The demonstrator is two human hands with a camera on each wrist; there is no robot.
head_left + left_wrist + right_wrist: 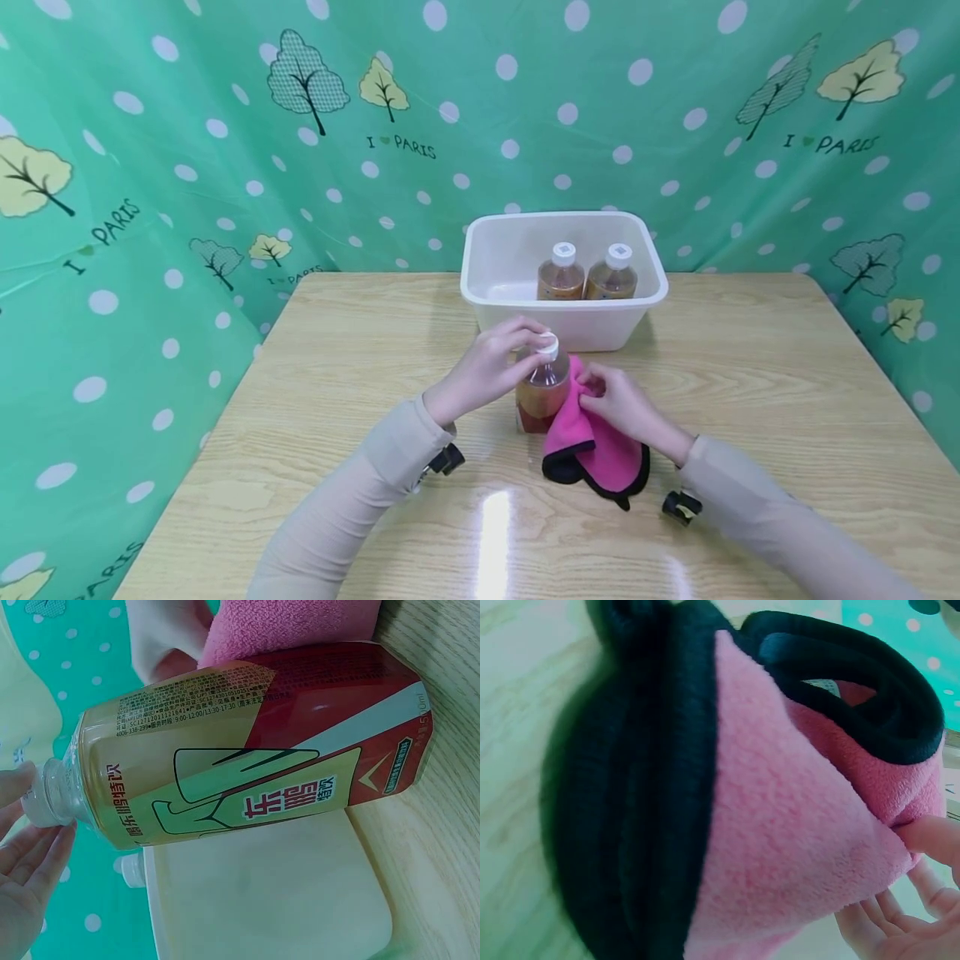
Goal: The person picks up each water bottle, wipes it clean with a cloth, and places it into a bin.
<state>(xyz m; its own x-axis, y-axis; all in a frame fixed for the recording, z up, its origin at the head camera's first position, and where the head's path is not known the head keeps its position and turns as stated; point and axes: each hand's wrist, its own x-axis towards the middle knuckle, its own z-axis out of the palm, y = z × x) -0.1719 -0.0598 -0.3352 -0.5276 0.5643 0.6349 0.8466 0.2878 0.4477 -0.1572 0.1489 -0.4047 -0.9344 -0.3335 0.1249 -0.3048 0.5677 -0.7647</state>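
Observation:
A drink bottle (542, 396) with a white cap and a red and yellow label (285, 750) stands upright on the table in front of the white tub. My left hand (501, 364) pinches its cap (46, 793) between thumb and fingers. Against the bottle's right side lies a pink cloth (592, 442) with black edging, partly hanging down to the table. My right hand (618, 404) grips the upper part of this cloth, thumb and fingertips pressed into the folds, as the right wrist view shows the pink pile (802, 825) bunched at the fingers.
The white plastic tub (487, 310) stands close behind the bottle, near the table's back edge. Inside its right half are two similar capped bottles (561, 275). A green dotted curtain (420, 208) hangs behind the wood-grain table (337, 358).

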